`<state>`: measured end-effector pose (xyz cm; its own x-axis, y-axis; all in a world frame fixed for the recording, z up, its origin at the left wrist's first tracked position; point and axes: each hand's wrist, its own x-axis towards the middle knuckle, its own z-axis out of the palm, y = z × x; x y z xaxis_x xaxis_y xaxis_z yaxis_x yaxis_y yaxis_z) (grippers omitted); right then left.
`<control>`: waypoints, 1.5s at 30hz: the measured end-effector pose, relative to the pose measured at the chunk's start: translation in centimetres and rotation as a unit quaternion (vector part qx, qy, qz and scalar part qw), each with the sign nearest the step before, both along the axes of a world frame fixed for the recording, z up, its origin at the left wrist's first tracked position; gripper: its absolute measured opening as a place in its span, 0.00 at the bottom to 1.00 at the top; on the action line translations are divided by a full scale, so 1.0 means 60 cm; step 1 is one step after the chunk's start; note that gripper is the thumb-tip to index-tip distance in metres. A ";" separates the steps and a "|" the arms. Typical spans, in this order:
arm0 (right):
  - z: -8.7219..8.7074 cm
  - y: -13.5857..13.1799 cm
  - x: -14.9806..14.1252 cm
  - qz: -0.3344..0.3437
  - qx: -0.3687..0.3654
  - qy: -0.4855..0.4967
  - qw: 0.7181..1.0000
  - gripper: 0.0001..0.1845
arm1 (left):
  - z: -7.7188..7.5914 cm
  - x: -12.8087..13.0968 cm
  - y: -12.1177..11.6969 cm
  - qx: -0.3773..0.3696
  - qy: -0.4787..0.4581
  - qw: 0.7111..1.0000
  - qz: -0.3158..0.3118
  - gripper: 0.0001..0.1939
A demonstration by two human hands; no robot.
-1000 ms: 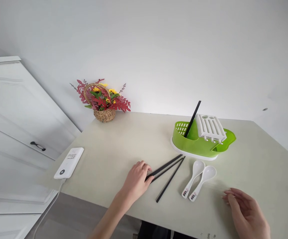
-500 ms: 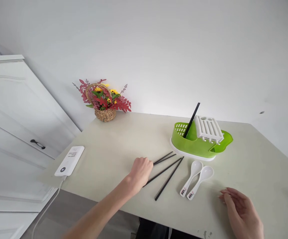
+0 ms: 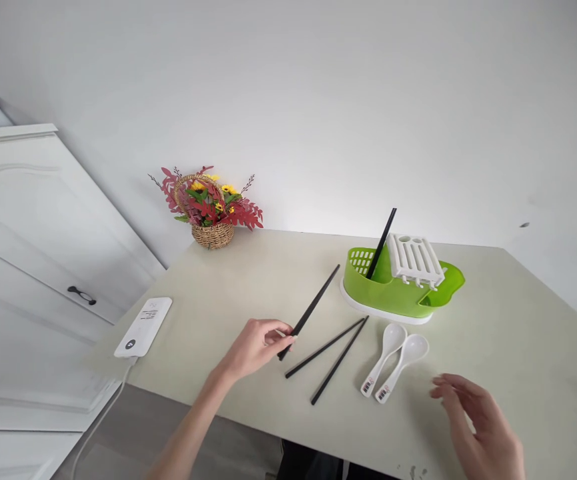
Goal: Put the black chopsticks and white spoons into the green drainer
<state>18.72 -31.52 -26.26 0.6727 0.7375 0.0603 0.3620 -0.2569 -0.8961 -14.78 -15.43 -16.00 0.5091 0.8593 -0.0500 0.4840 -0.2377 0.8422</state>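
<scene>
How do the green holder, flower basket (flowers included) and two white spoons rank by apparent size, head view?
1. Green holder
2. Flower basket
3. Left spoon and right spoon: look alike, so not ranked against each other.

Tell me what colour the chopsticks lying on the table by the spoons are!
They're black. The head view shows those chopsticks best.
</scene>
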 end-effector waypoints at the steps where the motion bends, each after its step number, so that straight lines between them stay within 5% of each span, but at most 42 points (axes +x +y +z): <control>1: 0.016 0.003 -0.013 0.042 0.007 -0.022 0.999 0.20 | -0.006 0.003 -0.008 -0.016 -0.033 0.999 0.000 0.14; 7: 0.135 0.082 -0.112 0.368 0.060 -0.071 0.925 0.19 | -0.040 0.030 -0.023 -0.009 -0.113 0.993 0.018 0.14; 12: 0.186 0.175 -0.180 0.437 0.090 -0.089 0.891 0.24 | -0.065 0.029 -0.015 0.051 -0.147 0.987 0.045 0.15; 19: 0.200 0.226 -0.221 0.492 0.123 -0.103 0.856 0.14 | -0.090 0.016 -0.021 0.073 -0.120 0.988 0.067 0.15; 33: 0.172 0.224 -0.223 0.470 0.134 -0.111 0.865 0.14 | -0.102 0.011 -0.017 0.048 -0.107 0.991 0.069 0.12; 39: 0.186 0.210 -0.218 0.452 0.141 -0.104 0.875 0.16 | -0.062 0.005 -0.024 0.094 -0.129 0.980 0.119 0.14; 45: 0.231 0.180 -0.221 0.485 0.113 -0.044 0.866 0.17 | 0.051 0.022 -0.030 0.097 -0.174 0.972 0.128 0.13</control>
